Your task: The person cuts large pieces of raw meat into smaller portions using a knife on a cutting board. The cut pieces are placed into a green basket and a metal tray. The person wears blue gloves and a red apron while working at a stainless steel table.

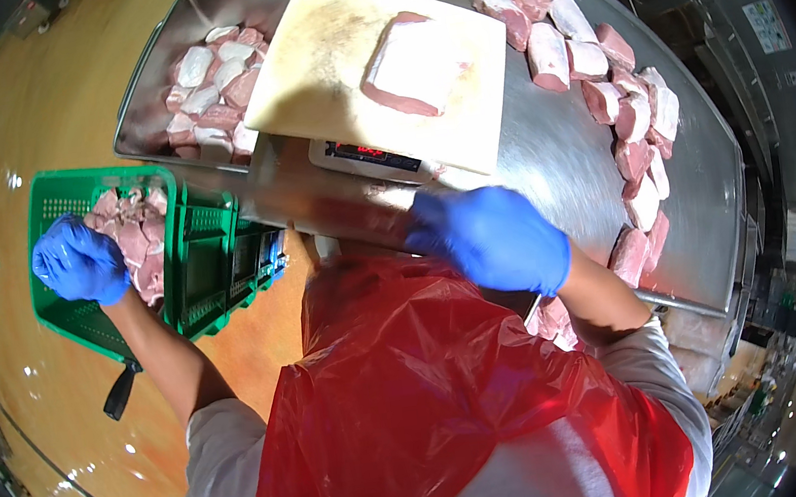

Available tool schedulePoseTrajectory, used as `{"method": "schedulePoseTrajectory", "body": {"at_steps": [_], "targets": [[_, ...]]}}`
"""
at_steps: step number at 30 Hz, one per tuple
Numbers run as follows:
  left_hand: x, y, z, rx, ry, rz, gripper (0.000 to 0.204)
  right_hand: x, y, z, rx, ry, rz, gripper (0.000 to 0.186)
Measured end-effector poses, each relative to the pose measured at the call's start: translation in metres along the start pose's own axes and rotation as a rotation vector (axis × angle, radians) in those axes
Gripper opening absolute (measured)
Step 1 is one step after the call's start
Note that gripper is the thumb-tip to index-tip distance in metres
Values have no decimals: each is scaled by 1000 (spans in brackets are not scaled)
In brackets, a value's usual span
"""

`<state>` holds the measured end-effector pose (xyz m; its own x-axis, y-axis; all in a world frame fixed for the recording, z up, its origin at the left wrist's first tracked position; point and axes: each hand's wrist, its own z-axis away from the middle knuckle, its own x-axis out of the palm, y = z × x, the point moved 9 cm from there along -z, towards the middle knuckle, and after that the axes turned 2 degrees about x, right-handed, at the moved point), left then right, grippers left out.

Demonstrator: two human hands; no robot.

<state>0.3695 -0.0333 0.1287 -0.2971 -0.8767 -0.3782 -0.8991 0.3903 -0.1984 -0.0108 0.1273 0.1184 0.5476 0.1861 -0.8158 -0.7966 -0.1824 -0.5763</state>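
Note:
My left hand, in a blue glove, is raised over the rim of a green crate holding pink meat trimmings. Its fingers are curled closed; whatever may be inside them is hidden. My right hand, also gloved in blue, hovers at the steel table's near edge, in front of my red plastic apron. Motion smears its fingers, so their grip does not show. Beyond it a slab of pork loin lies fat side up on a white cutting board, which rests on a digital scale.
A deep steel pan with several meat pieces stands left of the board. Several pork loin chunks line the right side of the steel table. A black handle sticks out below the green crate.

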Motion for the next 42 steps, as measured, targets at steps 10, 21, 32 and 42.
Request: {"method": "schedulePoseTrajectory", "body": {"at_steps": [10, 21, 32, 42], "targets": [[141, 100, 21, -390, -558, 783, 47, -6, 178, -14, 358, 645, -1036, 23], [296, 445, -67, 312, -1143, 1100, 45, 33, 164, -69, 189, 970, -1232, 22], [231, 227, 69, -725, -798, 1087, 12, -59, 188, -23, 187, 948, -711, 27], [132, 301, 39, -549, -383, 1018, 19, 13, 103, -114, 134, 360, 152, 20]]}}
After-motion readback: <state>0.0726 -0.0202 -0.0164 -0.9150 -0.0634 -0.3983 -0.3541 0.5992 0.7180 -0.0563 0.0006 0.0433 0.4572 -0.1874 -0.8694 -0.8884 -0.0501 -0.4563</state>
